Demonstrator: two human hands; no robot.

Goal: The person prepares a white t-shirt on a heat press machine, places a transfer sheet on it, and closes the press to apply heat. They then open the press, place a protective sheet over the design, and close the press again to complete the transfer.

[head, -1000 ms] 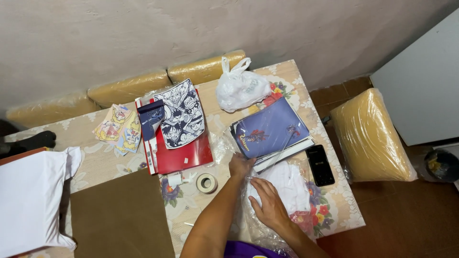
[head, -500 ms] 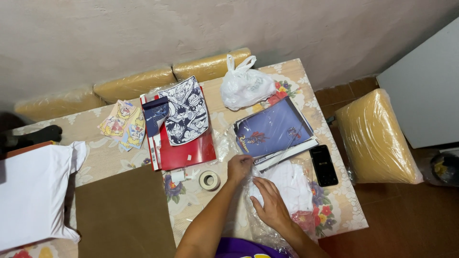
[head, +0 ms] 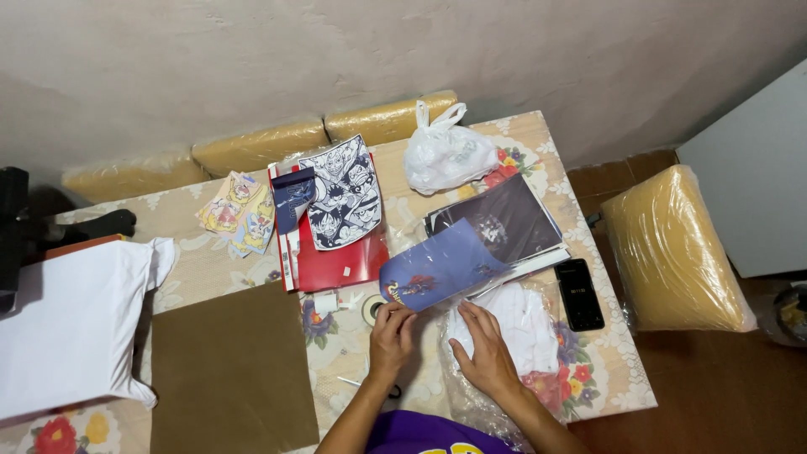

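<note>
While the left hand [head: 392, 328] pinches the near corner of a blue printed sheet [head: 441, 273], thumb and fingers closed on its edge, the sheet lifts off the dark stack [head: 504, 220] beneath it and curls upward, which looks like peeling one sheet free from the rest. The right hand [head: 483, 353] lies flat and spread, holding nothing, its palm pressing on a white folded garment [head: 525, 324] inside a clear plastic bag [head: 471, 403]; that pressure seems meant to keep the slippery bag from sliding on the counter [head: 210, 261].

Just beside the left hand sits a roll of tape [head: 371, 308], partly hidden under the lifted sheet. A black phone [head: 578, 293] lies face up to the right of the garment, near the counter's edge and out of the way of both hands. Farther back, a black-and-white cartoon print [head: 343, 202] rests on a red folder [head: 340, 261], with a few small colourful prints [head: 238, 212] to its left and a knotted white plastic bag [head: 445, 155] near the wall. A brown board [head: 231, 366] covers the near left of the floral cloth, and a white T-shirt [head: 71, 324] is spread flat at the far left.
</note>
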